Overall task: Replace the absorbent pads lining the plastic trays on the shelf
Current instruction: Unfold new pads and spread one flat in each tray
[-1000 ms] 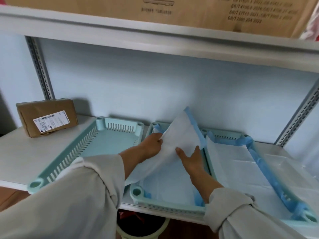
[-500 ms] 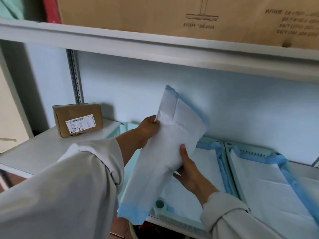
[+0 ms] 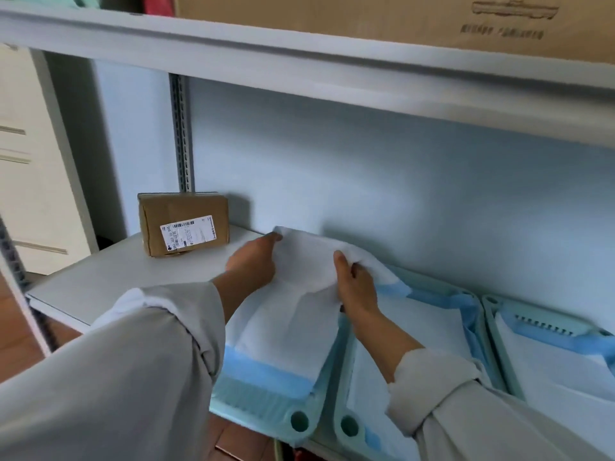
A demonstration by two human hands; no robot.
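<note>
Head view, looking down along a pale shelf (image 3: 109,277): three mint-green plastic trays sit side by side, touching, with rounded corners, a round hole at each near corner and slotted walls. The person holds a white absorbent pad (image 3: 293,314) over the left tray (image 3: 266,404); it is soft, quilted and creased, with a blue plastic border along its near edge, and that edge sags into the tray while the far end is lifted and bunched. The left hand (image 3: 253,261) grips the pad's far left corner, fingers curled under the fabric and thumb on top. The right hand (image 3: 356,284) pinches the far right part of the pad, thumb pressed into a gathered fold, wrist bent down. Both forearms reach forward out of loose pale-grey sleeves pushed up past the wrists.

The middle tray (image 3: 342,424) is lined with a flat white pad edged in blue, which laps over its rim at the back. The right tray (image 3: 499,354) is lined likewise. Further left on the shelf, well apart from the trays, stands a small brown cardboard parcel (image 3: 184,224) with a white barcode label, against a perforated metal upright (image 3: 181,134). A large cardboard box (image 3: 399,21) rests on the shelf above.
</note>
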